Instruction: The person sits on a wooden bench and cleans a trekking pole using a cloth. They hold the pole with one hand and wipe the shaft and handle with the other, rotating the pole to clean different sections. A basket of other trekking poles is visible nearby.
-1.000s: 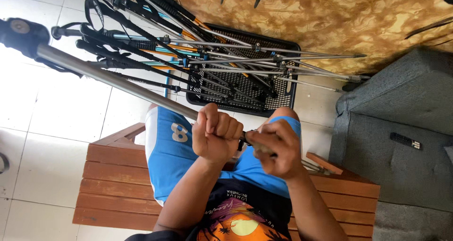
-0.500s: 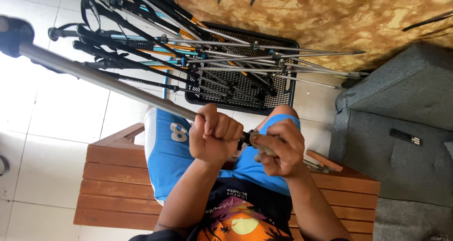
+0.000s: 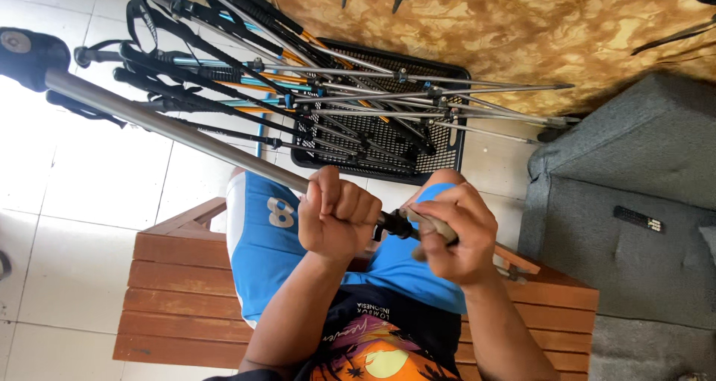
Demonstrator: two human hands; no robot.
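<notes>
A white numeral patch (image 3: 281, 212) sat on the blue shorts (image 3: 257, 239), just left of the hands, white with a grey edge. A print (image 3: 373, 351) covered the black shirt (image 3: 418, 329) at the near edge: an orange field with a pale yellow disc, dark palm shapes, and a line of white lettering above it. A small round grey label (image 3: 13, 41) lay on the black cap (image 3: 26, 56) at the far left end of the pole. On the grey sofa (image 3: 626, 194) to the right lay a slim black remote (image 3: 638, 220) with pale buttons. No packages, signs or screens showed.
</notes>
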